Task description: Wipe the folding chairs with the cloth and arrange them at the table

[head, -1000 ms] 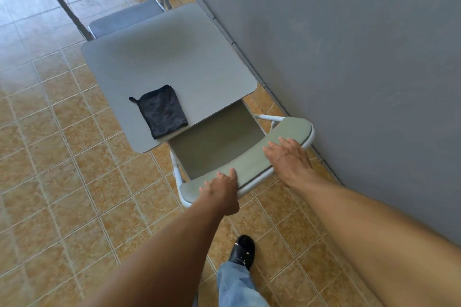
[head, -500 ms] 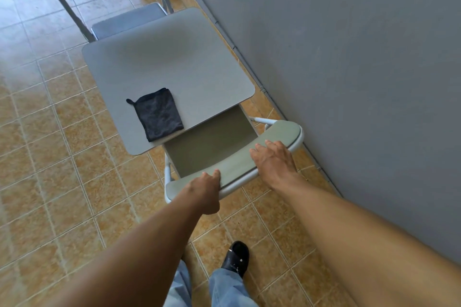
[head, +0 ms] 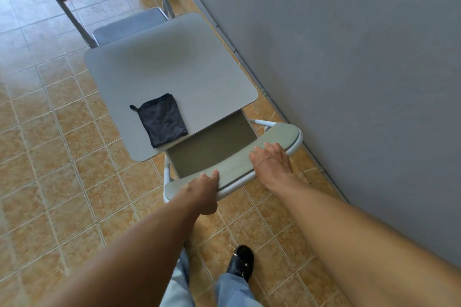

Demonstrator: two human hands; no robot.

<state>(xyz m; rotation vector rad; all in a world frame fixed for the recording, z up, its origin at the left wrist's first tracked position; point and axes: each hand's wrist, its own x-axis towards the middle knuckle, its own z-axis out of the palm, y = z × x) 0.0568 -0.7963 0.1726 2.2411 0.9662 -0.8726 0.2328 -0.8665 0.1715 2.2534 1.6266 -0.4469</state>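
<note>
My left grip curls over the backrest of the folding chair and my right grip wraps it alongside. The wall is close on my right, with open floor to the left. Two chairs in sight, the dark chair beyond the tabletop, and one cloth lies just ahead of my left grip at the tabletop's near edge.
</note>
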